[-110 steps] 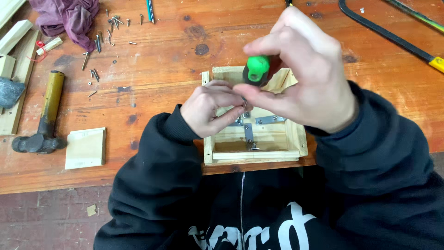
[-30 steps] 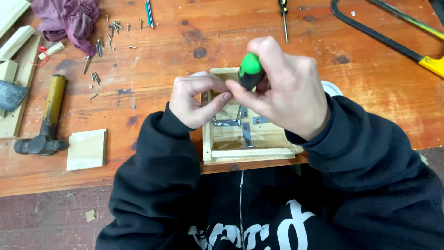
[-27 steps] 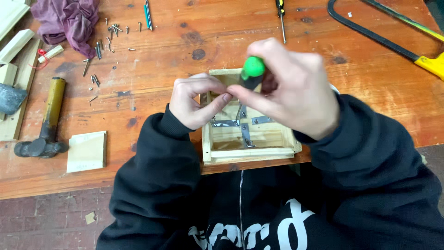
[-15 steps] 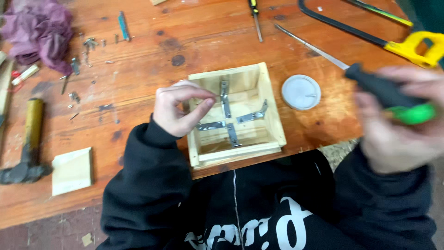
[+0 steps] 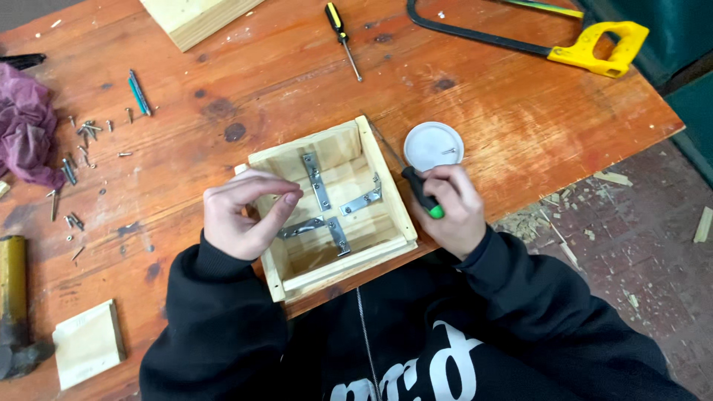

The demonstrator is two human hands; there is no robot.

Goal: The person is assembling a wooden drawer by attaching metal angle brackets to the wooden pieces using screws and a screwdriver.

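1. Two hands frame a small open wooden box (image 5: 330, 212) that sits at the near edge of the workbench (image 5: 297, 67), with four flat metal brackets (image 5: 327, 204) laid in a cross inside it.
2. Where the right hand (image 5: 449, 208) was raised above the box a second ago, driving downward with a green-handled screwdriver (image 5: 416, 189), it has now dropped to the bench just right of the box. It is curled closed around the handle, the shaft pointing away along the box's right wall.
3. By my reading, the screwdriver coming off the brackets means the driving has paused.
4. Meanwhile the left hand (image 5: 245, 215) stays at the box's left wall, thumb and forefinger pinched together over the rim. Whether a screw sits between the fingertips is too small to tell.
5. A white round lid (image 5: 433, 145) lies just beyond the right hand, holding what looks like a screw.
6. Loose screws (image 5: 82, 148) lie scattered far left, beside a purple cloth (image 5: 26, 122); a hacksaw (image 5: 535, 37) and a second screwdriver (image 5: 342, 30) lie at the far side.
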